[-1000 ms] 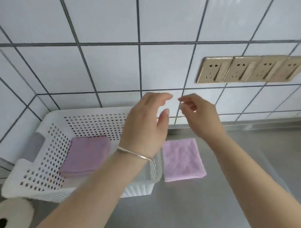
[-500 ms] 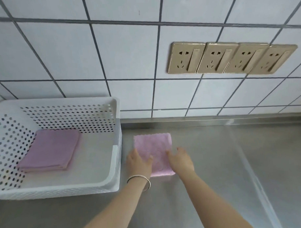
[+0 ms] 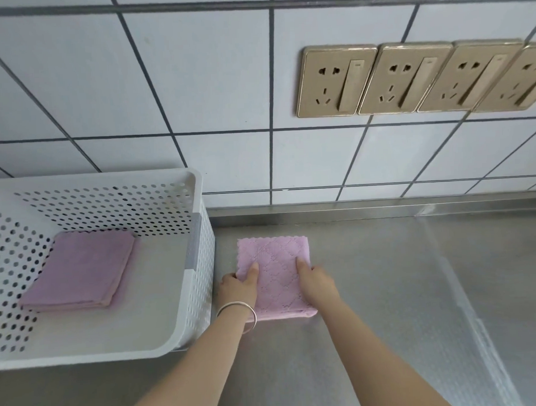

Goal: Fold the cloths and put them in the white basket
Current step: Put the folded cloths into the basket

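Observation:
A folded pink cloth [image 3: 277, 274] lies flat on the steel counter, just right of the white perforated basket [image 3: 199, 266]. My left hand [image 3: 237, 287] grips the cloth's left edge, thumb on top and fingers curled at the side. My right hand [image 3: 317, 282] grips the right edge the same way, thumb on the cloth. Inside the basket, a stack of folded purple cloths [image 3: 80, 268] rests on the left part of the floor.
The steel counter [image 3: 385, 290] stretches to the right and toward me. A white tiled wall rises behind it, with a row of gold wall sockets [image 3: 408, 78] high on the right. The basket stands against the wall.
Both hands dropped from in front of the wall onto the pink cloth and now hold its two side edges. The view has swung right and closer.

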A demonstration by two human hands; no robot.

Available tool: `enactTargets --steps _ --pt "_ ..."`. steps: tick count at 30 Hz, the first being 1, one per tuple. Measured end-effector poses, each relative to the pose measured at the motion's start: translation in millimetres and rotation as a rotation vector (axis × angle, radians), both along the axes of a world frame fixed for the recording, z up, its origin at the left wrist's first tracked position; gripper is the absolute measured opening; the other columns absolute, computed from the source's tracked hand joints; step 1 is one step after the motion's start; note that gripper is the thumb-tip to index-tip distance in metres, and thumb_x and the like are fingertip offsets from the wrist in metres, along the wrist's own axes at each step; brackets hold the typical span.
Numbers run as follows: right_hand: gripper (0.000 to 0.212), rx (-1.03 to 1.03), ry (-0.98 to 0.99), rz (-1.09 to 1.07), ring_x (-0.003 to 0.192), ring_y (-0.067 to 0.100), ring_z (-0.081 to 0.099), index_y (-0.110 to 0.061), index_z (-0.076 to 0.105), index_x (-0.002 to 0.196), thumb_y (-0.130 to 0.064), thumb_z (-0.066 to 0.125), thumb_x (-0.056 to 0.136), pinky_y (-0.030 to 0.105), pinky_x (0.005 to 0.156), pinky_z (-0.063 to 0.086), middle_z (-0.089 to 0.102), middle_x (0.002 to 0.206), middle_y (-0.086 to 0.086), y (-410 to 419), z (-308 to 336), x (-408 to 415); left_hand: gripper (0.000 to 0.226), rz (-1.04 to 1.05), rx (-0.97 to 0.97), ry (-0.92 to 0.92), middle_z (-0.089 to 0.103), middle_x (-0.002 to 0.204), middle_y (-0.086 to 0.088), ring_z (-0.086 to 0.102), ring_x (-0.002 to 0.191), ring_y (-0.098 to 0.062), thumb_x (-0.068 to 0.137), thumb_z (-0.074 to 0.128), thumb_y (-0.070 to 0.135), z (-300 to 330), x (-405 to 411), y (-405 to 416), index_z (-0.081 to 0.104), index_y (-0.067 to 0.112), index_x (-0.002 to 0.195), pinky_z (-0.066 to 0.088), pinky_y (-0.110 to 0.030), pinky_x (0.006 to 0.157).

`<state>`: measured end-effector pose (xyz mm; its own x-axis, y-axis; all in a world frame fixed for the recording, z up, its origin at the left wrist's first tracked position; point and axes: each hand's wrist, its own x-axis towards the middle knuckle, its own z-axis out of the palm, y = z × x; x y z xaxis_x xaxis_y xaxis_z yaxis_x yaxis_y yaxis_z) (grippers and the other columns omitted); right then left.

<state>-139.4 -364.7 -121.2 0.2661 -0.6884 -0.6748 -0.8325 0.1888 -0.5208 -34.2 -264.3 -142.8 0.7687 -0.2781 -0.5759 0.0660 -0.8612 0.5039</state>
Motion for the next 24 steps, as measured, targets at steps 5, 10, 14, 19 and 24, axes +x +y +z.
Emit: enactTargets --steps 5,10,14,19,24 --pt "0.074 0.094 -0.049 -0.031 0.129 0.032 0.042 0.0 0.042 0.135 -0.058 0.022 0.094 0.036 0.105 0.032 0.044 0.141 0.02 5.6 8.9 -5.9 0.073 0.026 -0.003 0.113 0.051 0.132 -0.017 0.049 0.12 -0.032 0.088 0.031 0.062 15.0 -2.7 -0.9 0.044 0.003 0.129 0.038 -0.036 0.099" --pt "0.072 -0.015 -0.157 -0.13 0.128 0.031 0.042 -0.002 0.041 0.136 -0.058 0.025 0.093 0.034 0.1 0.033 0.044 0.14 0.018 -0.1 52.5 -39.9 0.055 -0.024 -0.203 0.098 0.055 0.12 -0.016 0.051 0.095 -0.029 0.092 0.034 0.052 69.7 -31.0 -8.4 0.049 0.004 0.115 0.035 -0.03 0.076" --pt "0.074 -0.19 -0.318 -0.235 0.121 0.032 0.049 -0.005 0.049 0.13 -0.063 0.026 0.089 0.034 0.098 0.038 0.051 0.133 0.016 -3.7 122.7 -61.0 0.046 -0.038 -0.555 -0.108 0.057 0.109 -0.022 0.055 0.091 -0.034 0.09 0.046 0.043 140.7 -55.7 -18.3 0.053 0.0 0.101 0.035 -0.029 0.071" --pt "0.08 -0.332 -0.579 -0.268 0.116 0.029 0.055 -0.025 0.055 0.119 -0.079 0.03 0.067 0.05 0.096 0.045 0.056 0.126 0.001 29.8 210.9 -55.5 0.026 -0.168 -0.747 -0.333 0.052 0.09 -0.003 0.046 0.079 -0.021 0.093 0.042 0.043 242.8 -46.2 14.7 0.038 0.018 0.095 0.024 -0.023 0.059" --pt "0.061 -0.429 -0.668 -0.05 0.105 0.015 0.049 -0.014 0.051 0.126 -0.059 0.027 0.092 0.027 0.088 0.035 0.053 0.115 -0.003 85.1 251.2 -2.0 0.03 -0.212 -0.69 -0.605 0.051 0.088 -0.001 0.045 0.074 -0.02 0.093 0.039 0.045 291.8 21.5 85.6 0.046 0.015 0.099 0.022 -0.022 0.056"
